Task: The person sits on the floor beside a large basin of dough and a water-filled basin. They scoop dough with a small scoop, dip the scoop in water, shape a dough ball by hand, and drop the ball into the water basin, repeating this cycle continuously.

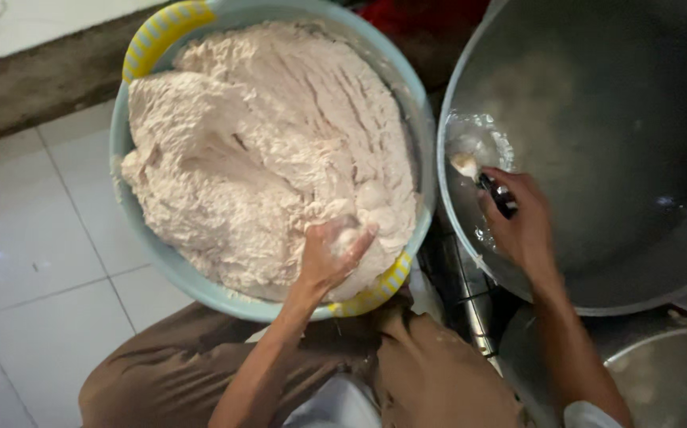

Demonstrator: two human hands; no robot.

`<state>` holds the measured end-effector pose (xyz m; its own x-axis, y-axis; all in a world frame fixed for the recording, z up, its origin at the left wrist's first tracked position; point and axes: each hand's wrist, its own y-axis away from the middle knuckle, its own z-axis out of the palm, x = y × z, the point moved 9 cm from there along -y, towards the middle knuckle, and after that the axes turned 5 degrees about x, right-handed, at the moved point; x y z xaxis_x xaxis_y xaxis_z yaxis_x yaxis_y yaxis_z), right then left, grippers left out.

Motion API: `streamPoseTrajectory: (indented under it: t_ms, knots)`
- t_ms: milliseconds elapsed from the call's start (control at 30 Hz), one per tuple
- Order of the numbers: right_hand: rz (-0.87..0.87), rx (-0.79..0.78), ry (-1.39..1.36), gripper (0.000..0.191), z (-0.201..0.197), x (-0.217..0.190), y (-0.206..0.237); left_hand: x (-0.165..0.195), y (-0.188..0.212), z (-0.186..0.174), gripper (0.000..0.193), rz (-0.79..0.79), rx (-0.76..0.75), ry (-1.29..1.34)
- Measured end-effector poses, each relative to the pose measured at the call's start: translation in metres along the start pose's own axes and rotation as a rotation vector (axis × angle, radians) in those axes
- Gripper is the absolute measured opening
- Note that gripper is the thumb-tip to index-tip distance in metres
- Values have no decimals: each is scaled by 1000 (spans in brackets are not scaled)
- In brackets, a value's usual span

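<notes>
White tiled floor (26, 261) | grey metal pot (597, 143), right | light-blue basin (133, 119) of pale pink paste (272, 150), centre | left hand (332, 254) grip curled around paste lump at basin's near edge | right hand (522, 222) grip pinching spoon (482, 178) inside pot rim

Large metal pot (597, 119) cut off right, spoon (482, 178) handle hidden in right hand (522, 226)

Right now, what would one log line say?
left hand: in pale paste, blue basin | right hand: holding spoon over metal pot

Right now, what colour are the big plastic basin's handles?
Yellow with pale stripes, on the light blue plastic basin's handles; the head view shows them.
</notes>
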<state>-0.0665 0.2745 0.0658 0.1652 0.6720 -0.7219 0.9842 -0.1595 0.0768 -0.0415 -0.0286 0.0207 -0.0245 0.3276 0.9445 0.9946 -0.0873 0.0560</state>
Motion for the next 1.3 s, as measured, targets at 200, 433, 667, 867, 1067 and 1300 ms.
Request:
streamPoseTrajectory:
  t_ms: [200, 433, 667, 867, 1067, 1300]
  knots:
    - [-287, 47, -41, 35, 16, -93, 55, -14, -9, 36, 27, -153, -96, -219]
    - [-283, -35, -133, 35, 40, -116, 62, 58, -27, 19, 20, -26, 49, 45]
    - [364, -358, -450, 30, 72, -43, 75, 61, -23, 25, 32, -80, -88, 14]
    - [533, -611, -621, 29, 102, -23, 88, 44, -22, 28, 28, -120, -214, -318]
    - [611, -716, -634, 30, 111, -16, 96, 22, -19, 33, 30, -168, -281, -519]
    - [439, -514, -532, 32, 56, 6, 72, 16, -2, 22, 28, 69, -84, -547]
